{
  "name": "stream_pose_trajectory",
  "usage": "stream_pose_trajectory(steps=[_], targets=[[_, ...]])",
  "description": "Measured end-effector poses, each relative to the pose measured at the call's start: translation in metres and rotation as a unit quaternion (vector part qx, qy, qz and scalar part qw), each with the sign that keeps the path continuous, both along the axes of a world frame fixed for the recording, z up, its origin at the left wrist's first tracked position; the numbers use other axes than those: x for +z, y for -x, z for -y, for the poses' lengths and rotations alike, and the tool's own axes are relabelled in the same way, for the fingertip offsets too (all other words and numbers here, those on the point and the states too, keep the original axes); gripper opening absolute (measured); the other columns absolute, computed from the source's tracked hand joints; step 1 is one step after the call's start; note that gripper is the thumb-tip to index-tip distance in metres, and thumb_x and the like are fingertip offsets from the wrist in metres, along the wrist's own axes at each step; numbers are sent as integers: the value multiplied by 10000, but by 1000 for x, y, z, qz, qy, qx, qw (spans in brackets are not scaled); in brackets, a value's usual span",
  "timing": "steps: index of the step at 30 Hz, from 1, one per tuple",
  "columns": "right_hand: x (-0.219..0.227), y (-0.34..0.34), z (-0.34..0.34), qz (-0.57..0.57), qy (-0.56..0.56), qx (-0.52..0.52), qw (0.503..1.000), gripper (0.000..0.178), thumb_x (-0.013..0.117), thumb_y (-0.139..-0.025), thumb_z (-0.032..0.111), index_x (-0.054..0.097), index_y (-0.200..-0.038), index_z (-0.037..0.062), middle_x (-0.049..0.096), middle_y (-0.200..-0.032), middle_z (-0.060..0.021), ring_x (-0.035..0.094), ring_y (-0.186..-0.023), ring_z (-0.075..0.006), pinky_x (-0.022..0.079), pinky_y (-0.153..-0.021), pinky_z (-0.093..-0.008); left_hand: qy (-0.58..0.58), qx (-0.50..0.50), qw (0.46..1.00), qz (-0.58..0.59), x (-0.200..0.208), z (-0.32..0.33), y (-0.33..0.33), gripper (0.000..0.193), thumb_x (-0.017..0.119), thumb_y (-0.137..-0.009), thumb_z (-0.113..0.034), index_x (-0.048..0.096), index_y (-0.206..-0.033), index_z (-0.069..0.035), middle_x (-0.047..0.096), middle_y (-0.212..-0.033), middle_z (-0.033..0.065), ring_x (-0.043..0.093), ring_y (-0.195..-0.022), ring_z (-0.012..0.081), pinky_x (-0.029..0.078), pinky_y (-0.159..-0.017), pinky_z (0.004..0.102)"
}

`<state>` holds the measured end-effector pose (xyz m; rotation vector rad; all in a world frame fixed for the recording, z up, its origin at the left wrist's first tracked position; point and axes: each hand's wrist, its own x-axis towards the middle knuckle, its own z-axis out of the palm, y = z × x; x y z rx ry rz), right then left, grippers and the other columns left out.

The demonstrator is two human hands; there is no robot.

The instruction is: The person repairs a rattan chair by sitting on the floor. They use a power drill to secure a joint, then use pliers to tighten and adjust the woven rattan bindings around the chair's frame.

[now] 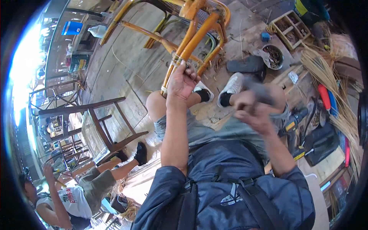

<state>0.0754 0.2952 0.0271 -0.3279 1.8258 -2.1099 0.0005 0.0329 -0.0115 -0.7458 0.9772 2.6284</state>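
Observation:
A honey-coloured rattan chair lies tipped in front of me, its legs bound with pale wrapping where they meet. My left hand, palm up, is at the bound joint of a chair leg above my left knee. Its fingers are curled, the thumb against the leg; something small and dark shows between them, too small to name. Over my right thigh, my right hand is closed round a dark tool. Motion smears the tool, so its kind cannot be made out.
To the right are a divided wooden box, a bowl of small pieces, loose rattan strips, a power drill and a red-handled tool. On the left, another person sits by a dark wooden frame.

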Motion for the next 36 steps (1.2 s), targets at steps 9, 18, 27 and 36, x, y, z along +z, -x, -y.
stream_pose_trajectory(steps=[9, 18, 27, 36], targets=[[-81, 3, 65, -30, -166, 47, 985, 264, 704, -805, 255, 563, -779, 34, 473, -596, -92, 474, -533, -192, 407, -520, -333, 6, 48, 999, 6, -1, 2, -7, 138, 585, -908, -225, 565, -903, -88, 547, -667, -9, 547, -601, 139, 467, -599, 330], [-86, 4, 70, 26, -235, 47, 971, 241, 665, -815, 275, 593, -809, 44, 555, -637, -135, 573, -576, -261, 435, -538, -359, 4, 53, 998, 37, 3, 0, -7, 168, 579, -910, -245, 552, -865, -86, 525, -666, -16, 503, -596, 138, 445, -621, 319], [-90, 12, 79, -40, -192, 34, 980, 247, 683, -798, 279, 591, -803, 50, 566, -658, -151, 579, -579, -295, 443, -537, -366, -14, 12, 1000, 15, -1, 7, -6, 195, 567, -915, -258, 561, -869, -68, 503, -615, -14, 526, -613, 160, 458, -647, 356], [-99, 15, 85, -49, -202, 6, 978, 254, 664, -824, 294, 597, -827, 49, 552, -673, -158, 537, -555, -247, 436, -544, -346, 23, 62, 997, 49, -19, 13, 1, 195, 574, -907, -262, 575, -847, -76, 516, -611, -13, 522, -582, 166, 461, -649, 366]])
